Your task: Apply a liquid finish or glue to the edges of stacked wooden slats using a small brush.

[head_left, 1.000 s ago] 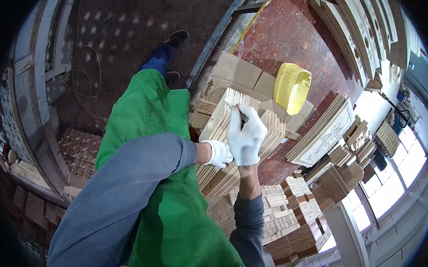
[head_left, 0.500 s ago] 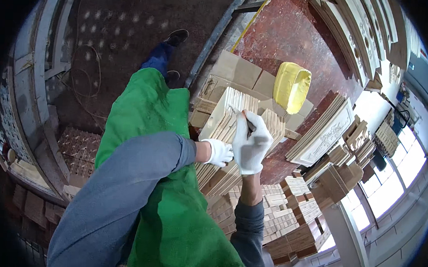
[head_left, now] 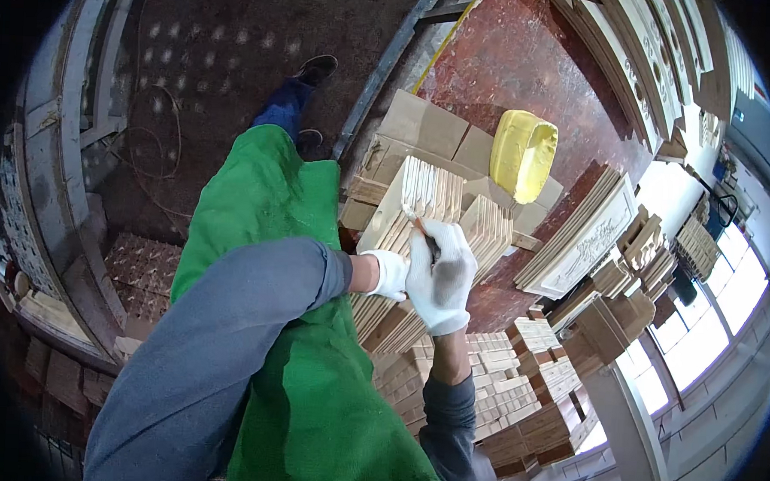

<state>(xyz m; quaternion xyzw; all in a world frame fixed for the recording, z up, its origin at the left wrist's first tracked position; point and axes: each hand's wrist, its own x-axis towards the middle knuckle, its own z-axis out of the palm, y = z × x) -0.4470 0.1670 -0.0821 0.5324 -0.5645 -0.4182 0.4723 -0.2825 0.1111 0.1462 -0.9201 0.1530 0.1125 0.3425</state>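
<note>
My gloved right hand point(head_left: 442, 273) is closed on a small brush point(head_left: 416, 223), its pale tip against the edges of an upright stack of light wooden boards point(head_left: 404, 203). My gloved left hand point(head_left: 387, 273) lies against the same stack, just left of and partly behind my right hand, its fingertips hidden. A second stack of boards point(head_left: 489, 219) stands beside the first, on brown cardboard point(head_left: 420, 122). A yellow plastic container point(head_left: 511, 151), cut open and smeared inside, sits on the cardboard behind the stacks.
A red worktop point(head_left: 487, 56) carries leaning panels point(head_left: 634, 54) at upper right and a white carved panel point(head_left: 578, 249) at right. Stacks of wooden blocks point(head_left: 499, 374) lie below. A green apron point(head_left: 310, 392) covers my lap. A wooden frame point(head_left: 69, 184) stands at left.
My right hand with the brush has moved downward along the board edges, toward me. My left hand stays against the stack, now more covered by my right.
</note>
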